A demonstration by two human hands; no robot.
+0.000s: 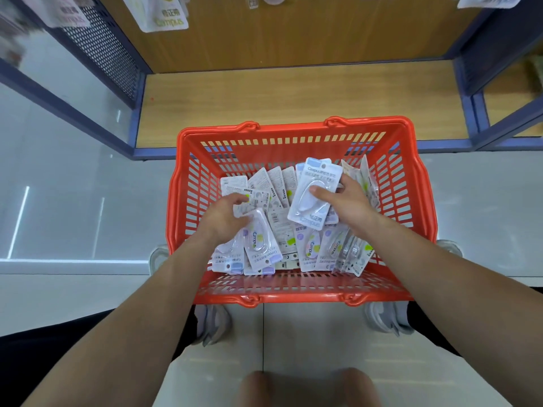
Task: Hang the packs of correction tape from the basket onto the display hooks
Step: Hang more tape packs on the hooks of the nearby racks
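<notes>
Nearest to the camera, two bare knees (308, 386) show over the pale tiled floor (311, 339), on the near side of the red basket (296, 298). Grey shoes (211, 324) stand at its near corners, partly under its rim. The basket sits on the floor and holds a heap of correction tape packs (311, 248) spread across its bottom, some blister up and some showing their printed backs. Over the left part of the heap, the left hand (226, 215) has its fingers curled onto a purple-tabbed pack (260, 242) that lies blister up with its tab toward the basket's near wall; its thumb rests on a face-down pack just beyond. Right of the basket's middle, the right hand (349, 201) pinches a blue-topped pack (316, 195), thumb across the clear blister and fingers behind its edge, tilted above the heap. Beyond the basket's far wall lies a wooden shelf base (293, 95) framed in blue. Farther still, above it, a blurred hanging pack (167, 16) shows against the wooden back panel.
</notes>
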